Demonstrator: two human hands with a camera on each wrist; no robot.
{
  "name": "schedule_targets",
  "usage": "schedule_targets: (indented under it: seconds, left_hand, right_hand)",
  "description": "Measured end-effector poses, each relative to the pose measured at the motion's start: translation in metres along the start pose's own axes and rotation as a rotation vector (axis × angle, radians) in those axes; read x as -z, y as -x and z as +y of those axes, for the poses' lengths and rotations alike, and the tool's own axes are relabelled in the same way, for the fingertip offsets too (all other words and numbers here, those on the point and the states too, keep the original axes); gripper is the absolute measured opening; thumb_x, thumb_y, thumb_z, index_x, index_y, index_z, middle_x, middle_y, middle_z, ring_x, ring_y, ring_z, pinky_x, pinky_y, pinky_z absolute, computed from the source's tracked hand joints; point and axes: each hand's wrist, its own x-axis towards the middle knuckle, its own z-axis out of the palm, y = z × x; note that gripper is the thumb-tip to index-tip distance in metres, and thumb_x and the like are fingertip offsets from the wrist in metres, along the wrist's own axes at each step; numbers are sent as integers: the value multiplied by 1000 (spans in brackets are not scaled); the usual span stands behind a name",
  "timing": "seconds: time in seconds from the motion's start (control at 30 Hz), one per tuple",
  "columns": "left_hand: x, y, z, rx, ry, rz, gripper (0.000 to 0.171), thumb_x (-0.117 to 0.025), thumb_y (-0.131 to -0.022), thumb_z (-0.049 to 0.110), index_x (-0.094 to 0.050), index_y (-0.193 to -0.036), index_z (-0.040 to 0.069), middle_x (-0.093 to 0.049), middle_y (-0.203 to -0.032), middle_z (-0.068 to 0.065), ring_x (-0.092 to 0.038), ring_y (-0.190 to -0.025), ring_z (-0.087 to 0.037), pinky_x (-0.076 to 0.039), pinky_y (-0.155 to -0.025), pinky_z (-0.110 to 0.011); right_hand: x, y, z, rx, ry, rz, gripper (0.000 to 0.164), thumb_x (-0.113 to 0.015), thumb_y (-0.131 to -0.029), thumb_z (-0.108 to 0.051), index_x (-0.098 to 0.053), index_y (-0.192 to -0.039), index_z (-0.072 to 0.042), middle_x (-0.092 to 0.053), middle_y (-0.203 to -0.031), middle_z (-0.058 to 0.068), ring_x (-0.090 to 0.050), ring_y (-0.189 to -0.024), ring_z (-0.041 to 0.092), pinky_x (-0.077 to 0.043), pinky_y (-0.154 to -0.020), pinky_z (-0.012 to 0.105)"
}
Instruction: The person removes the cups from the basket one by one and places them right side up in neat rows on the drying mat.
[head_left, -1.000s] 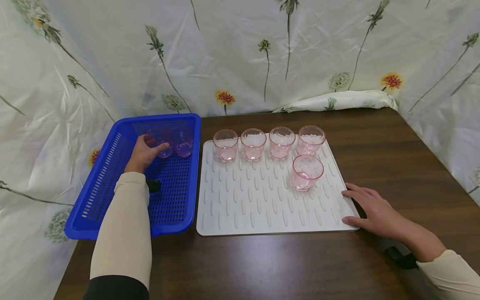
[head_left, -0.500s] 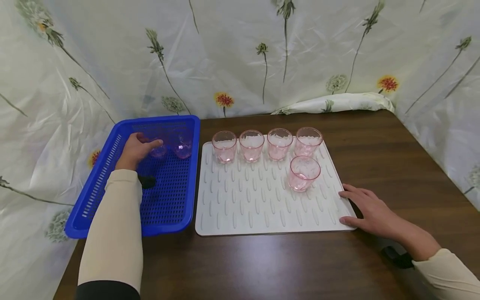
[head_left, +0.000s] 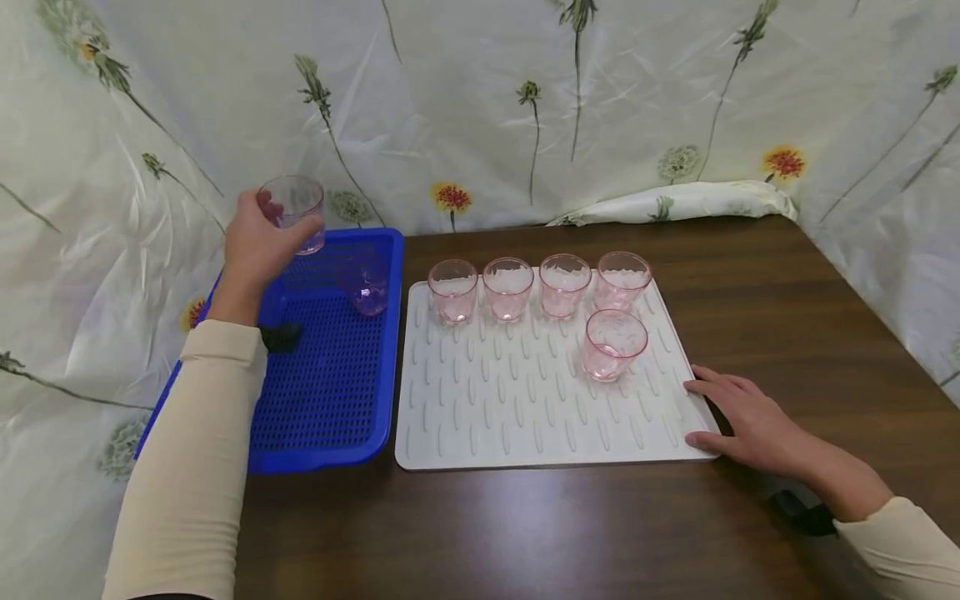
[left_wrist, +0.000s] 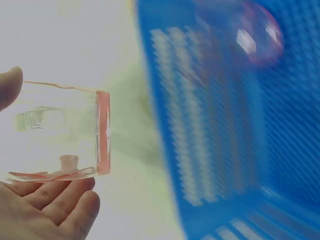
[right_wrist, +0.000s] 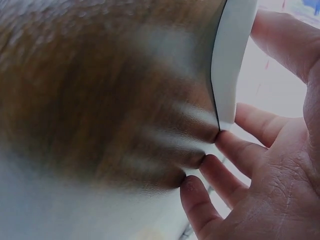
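Observation:
Above the back edge of the blue basket (head_left: 322,457), my left hand (head_left: 258,242) grips a clear pink-rimmed glass (head_left: 303,204) between thumb and fingers. The left wrist view shows the thumb on one side of that glass (left_wrist: 60,130) and the fingers along the other. One more glass (head_left: 367,287) stays in the basket's back right corner. On the white ridged mat (head_left: 495,417), several pink glasses (head_left: 453,292) stand in a back row, with a single glass (head_left: 613,346) in front at the right. My right hand (head_left: 750,425) rests at the mat's right edge, fingertips touching the table.
The brown wooden table (head_left: 525,533) carries the basket at left and the mat beside it. A flower-printed cloth (head_left: 480,108) hangs behind and along both sides. Its rolled edge (head_left: 690,202) lies at the table's back right.
My left hand has lifted one glass up out of the basket, moving upward and slightly left. The right hand and the glasses on the mat have stayed in place.

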Motion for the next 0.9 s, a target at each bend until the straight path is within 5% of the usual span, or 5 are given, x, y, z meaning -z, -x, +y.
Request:
schedule_targets:
  seconds: [0.17, 0.47, 0.73, 0.9]
  left_hand:
    - [-16, 8, 45, -124, 6, -25, 88, -68, -86, 50, -26, -153, 12, -45, -152, -13, -44, -139, -29, -39, -116, -47]
    - [-53, 32, 94, -301, 125, -73, 78, -72, -86, 41, -35, -148, 11, -52, -145, -9, -48, -132, -23, -48, -107, -42]
    - [-109, 64, 129, -362, 331, -210, 78, -76, -85, 34, -37, -149, 12, -55, -141, -6, -52, -123, -18, -53, -97, -34]
    - [-135, 82, 139, -397, 367, -296, 77, -75, -86, 34, -37, -149, 13, -56, -140, -3, -52, -118, -18, -52, -93, -34]
  right_hand:
    - [-2, 1, 1, 8, -3, 8, 80, -76, -82, -47, -48, -140, 0, -36, -152, 31, -36, -129, 53, -35, -98, 74]
    - [1, 2, 0, 12, -8, 20, 79, -76, -82, -45, -48, -140, 0, -36, -152, 30, -36, -129, 52, -35, -98, 73]
    - [-1, 3, 0, 4, -15, 9, 81, -75, -82, -48, -47, -141, 0, -36, -152, 30, -36, -130, 53, -34, -98, 75]
    - [0, 2, 0, 4, -21, 8, 82, -75, -82, -49, -47, -141, 0, -35, -153, 30, -34, -131, 53, -34, -99, 75]
